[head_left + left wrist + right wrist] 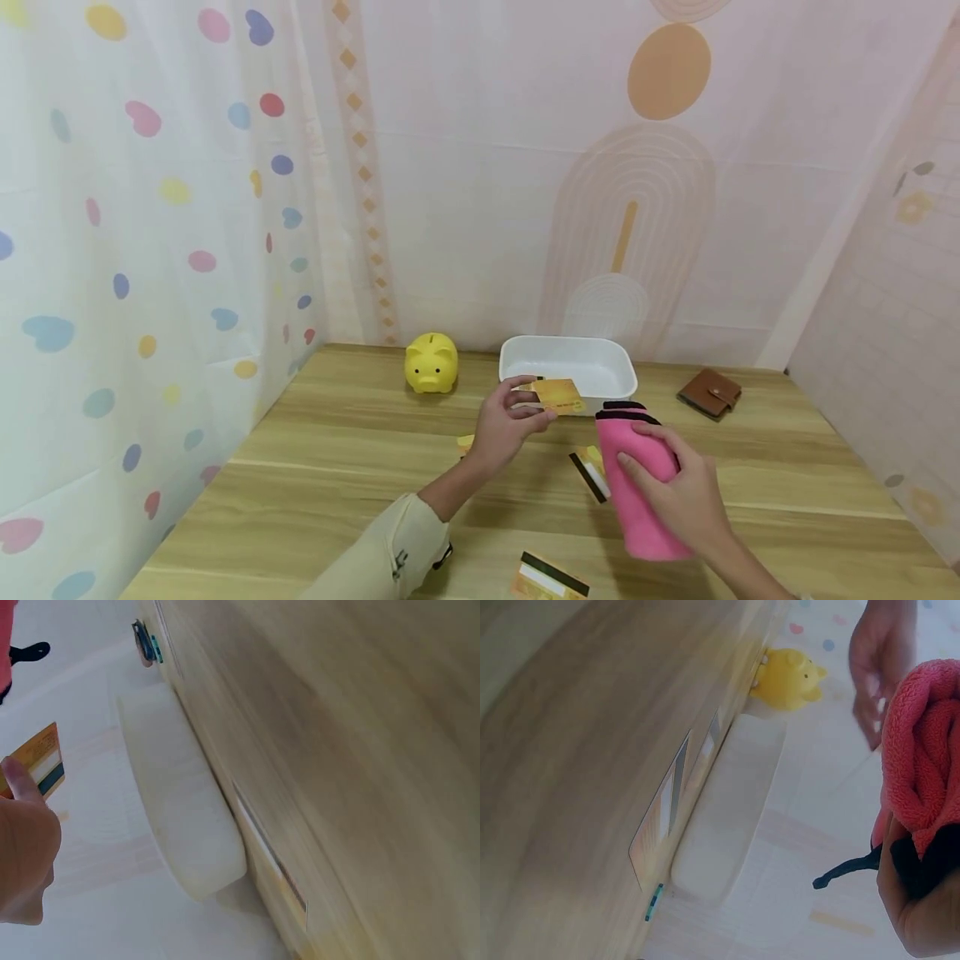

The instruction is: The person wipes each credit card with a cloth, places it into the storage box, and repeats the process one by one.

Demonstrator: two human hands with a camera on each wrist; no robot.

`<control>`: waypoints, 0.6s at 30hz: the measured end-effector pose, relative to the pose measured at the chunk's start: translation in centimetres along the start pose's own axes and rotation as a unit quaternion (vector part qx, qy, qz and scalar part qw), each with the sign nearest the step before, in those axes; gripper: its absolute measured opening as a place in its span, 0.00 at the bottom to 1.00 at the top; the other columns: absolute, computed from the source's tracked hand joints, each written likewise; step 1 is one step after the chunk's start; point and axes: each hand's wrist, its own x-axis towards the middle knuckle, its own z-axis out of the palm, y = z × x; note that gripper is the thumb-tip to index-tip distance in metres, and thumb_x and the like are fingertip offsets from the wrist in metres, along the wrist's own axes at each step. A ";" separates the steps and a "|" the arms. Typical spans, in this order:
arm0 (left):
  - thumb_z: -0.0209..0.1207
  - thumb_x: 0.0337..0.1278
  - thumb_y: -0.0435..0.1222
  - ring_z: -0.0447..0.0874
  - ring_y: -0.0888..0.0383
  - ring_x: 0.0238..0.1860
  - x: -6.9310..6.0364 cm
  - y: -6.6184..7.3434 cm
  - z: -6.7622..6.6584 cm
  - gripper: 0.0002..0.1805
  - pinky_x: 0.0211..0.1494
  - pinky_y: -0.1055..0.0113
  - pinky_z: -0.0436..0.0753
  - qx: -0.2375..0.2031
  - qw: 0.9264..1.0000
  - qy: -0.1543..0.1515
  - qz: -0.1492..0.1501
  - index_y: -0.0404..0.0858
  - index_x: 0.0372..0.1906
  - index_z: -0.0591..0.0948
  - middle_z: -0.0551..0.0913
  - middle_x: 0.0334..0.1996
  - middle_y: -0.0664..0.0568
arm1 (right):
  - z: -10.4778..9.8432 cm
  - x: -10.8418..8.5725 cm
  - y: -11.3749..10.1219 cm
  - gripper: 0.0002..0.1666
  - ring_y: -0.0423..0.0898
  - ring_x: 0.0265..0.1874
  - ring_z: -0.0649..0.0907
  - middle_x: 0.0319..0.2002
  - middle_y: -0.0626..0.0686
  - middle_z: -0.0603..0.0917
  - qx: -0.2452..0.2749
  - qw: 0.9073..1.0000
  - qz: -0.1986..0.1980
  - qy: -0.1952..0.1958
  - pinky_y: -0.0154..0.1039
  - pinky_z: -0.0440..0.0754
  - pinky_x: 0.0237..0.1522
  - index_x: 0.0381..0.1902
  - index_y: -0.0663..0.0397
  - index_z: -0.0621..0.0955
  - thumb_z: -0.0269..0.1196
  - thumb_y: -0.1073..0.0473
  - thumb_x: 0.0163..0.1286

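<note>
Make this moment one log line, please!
left grip: pinches gold card | right grip: holds pink cloth | yellow piggy bank: on table

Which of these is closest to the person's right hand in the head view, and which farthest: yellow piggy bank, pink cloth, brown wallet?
1. Pink cloth: held in the right hand.
2. Brown wallet: beyond that hand, toward the back right.
3. Yellow piggy bank: across at the back left.

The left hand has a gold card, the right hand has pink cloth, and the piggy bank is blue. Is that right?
Not quite: the piggy bank is yellow, not blue, as the head view shows. The left hand does hold a gold card, and the right hand pink cloth.
</note>
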 end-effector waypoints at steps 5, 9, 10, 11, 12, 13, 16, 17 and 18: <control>0.70 0.53 0.26 0.88 0.53 0.40 1.0 -1.0 0.5 0.31 0.40 0.61 0.88 -0.005 1.000 0.000 -0.014 0.29 0.62 0.71 0.82 0.44 0.39 | 0.1 -0.3 -0.2 0.22 0.40 0.16 0.81 0.28 0.55 0.85 -0.002 1.000 -0.011 0.003 0.38 0.81 0.13 0.52 0.44 0.82 0.75 0.56 0.59; 0.71 0.52 0.26 0.88 0.54 0.40 1.9 -1.4 1.0 0.31 0.40 0.63 0.88 -0.003 1.000 0.017 -0.024 0.30 0.61 0.72 0.82 0.43 0.42 | 0.1 -0.4 -0.3 0.22 0.39 0.15 0.81 0.28 0.54 0.85 -0.006 1.000 -0.019 0.007 0.37 0.80 0.13 0.51 0.43 0.82 0.75 0.57 0.58; 0.71 0.51 0.26 0.88 0.54 0.39 2.2 -1.6 1.1 0.31 0.39 0.63 0.88 -0.002 0.999 0.022 -0.025 0.30 0.61 0.72 0.82 0.42 0.42 | 0.1 -0.5 -0.3 0.22 0.39 0.16 0.81 0.28 0.54 0.85 -0.005 1.000 -0.020 0.007 0.37 0.80 0.13 0.51 0.43 0.82 0.75 0.57 0.58; 0.71 0.51 0.26 0.88 0.54 0.39 2.5 -1.7 1.3 0.31 0.39 0.63 0.88 -0.002 0.999 0.026 -0.024 0.29 0.61 0.72 0.82 0.41 0.42 | 0.1 -0.5 -0.3 0.22 0.39 0.16 0.81 0.28 0.54 0.85 -0.005 1.000 -0.021 0.007 0.36 0.80 0.13 0.51 0.44 0.83 0.75 0.57 0.58; 0.71 0.50 0.25 0.88 0.54 0.38 2.8 -1.8 1.4 0.31 0.39 0.61 0.88 -0.001 0.999 0.031 -0.024 0.29 0.61 0.72 0.82 0.41 0.41 | 0.1 -0.5 -0.4 0.22 0.39 0.15 0.81 0.27 0.54 0.85 -0.004 1.000 -0.021 0.007 0.36 0.80 0.13 0.51 0.44 0.83 0.75 0.58 0.58; 0.71 0.50 0.25 0.88 0.54 0.37 3.0 -1.9 1.5 0.32 0.40 0.58 0.89 -0.002 0.999 0.036 -0.023 0.28 0.61 0.72 0.82 0.41 0.40 | 0.1 -0.6 -0.4 0.22 0.39 0.15 0.81 0.27 0.53 0.85 -0.003 1.000 -0.021 0.006 0.36 0.80 0.13 0.50 0.44 0.83 0.75 0.58 0.58; 0.71 0.49 0.23 0.88 0.54 0.36 3.5 -2.2 1.8 0.32 0.42 0.52 0.88 -0.003 0.999 0.047 -0.020 0.27 0.61 0.71 0.82 0.41 0.37 | 0.1 -0.6 -0.4 0.22 0.39 0.15 0.81 0.27 0.53 0.85 0.001 1.000 -0.023 0.003 0.36 0.80 0.14 0.50 0.44 0.83 0.75 0.58 0.58; 0.71 0.49 0.23 0.88 0.53 0.36 3.5 -2.3 1.9 0.32 0.43 0.51 0.88 -0.003 0.998 0.051 -0.021 0.27 0.61 0.71 0.82 0.42 0.36 | 0.1 -0.7 -0.5 0.22 0.39 0.15 0.81 0.27 0.53 0.85 0.000 1.000 -0.023 0.004 0.36 0.80 0.14 0.50 0.44 0.83 0.75 0.58 0.58; 0.71 0.49 0.23 0.88 0.52 0.37 3.6 -2.4 2.0 0.32 0.43 0.51 0.88 -0.002 0.998 0.056 -0.024 0.27 0.61 0.71 0.82 0.42 0.35 | 0.2 -0.7 -0.5 0.22 0.39 0.15 0.81 0.27 0.53 0.85 0.000 1.000 -0.024 0.004 0.36 0.80 0.14 0.50 0.44 0.83 0.76 0.58 0.58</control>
